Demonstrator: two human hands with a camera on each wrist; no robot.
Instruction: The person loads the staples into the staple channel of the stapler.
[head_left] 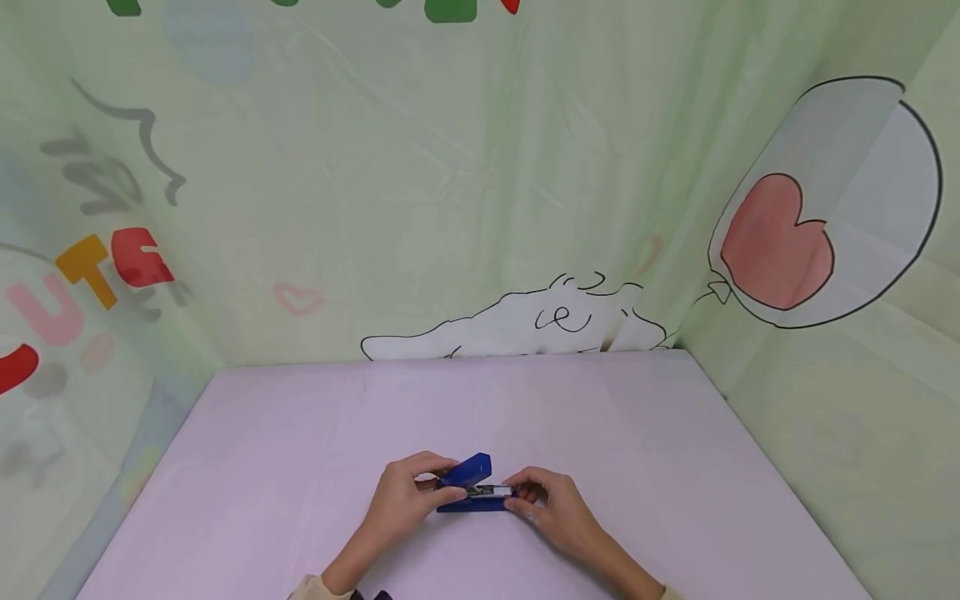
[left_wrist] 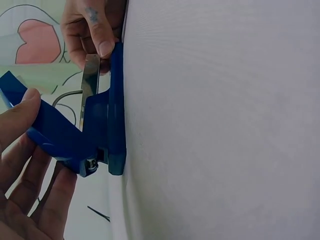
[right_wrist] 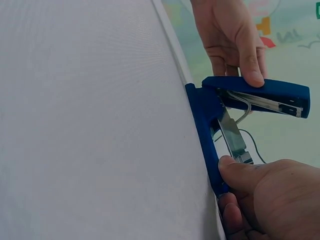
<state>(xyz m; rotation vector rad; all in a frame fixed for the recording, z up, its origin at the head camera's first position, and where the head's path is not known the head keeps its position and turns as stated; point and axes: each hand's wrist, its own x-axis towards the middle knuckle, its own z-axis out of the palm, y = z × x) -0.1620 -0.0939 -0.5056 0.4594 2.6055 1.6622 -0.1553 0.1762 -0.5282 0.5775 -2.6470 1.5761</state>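
A blue stapler [head_left: 467, 472] sits on the table in front of me, its top cover swung up and its metal staple channel [right_wrist: 233, 137] exposed. My left hand [head_left: 405, 493] grips the raised cover, thumb on one side and fingers on the other, as the left wrist view shows. At the opposite end, my right hand [head_left: 553, 505] pinches the front of the blue base [right_wrist: 202, 135] between thumb and fingers. A curved metal strip [left_wrist: 65, 95] links the cover and the channel. Whether staples lie in the channel cannot be made out.
The pale lilac table [head_left: 300, 450] extends around both hands. Behind it hangs a light green curtain [head_left: 337, 192] with printed letters, hearts and a balloon. A small dark object [head_left: 382, 595] shows at the bottom edge beside the left sleeve [head_left: 318, 588].
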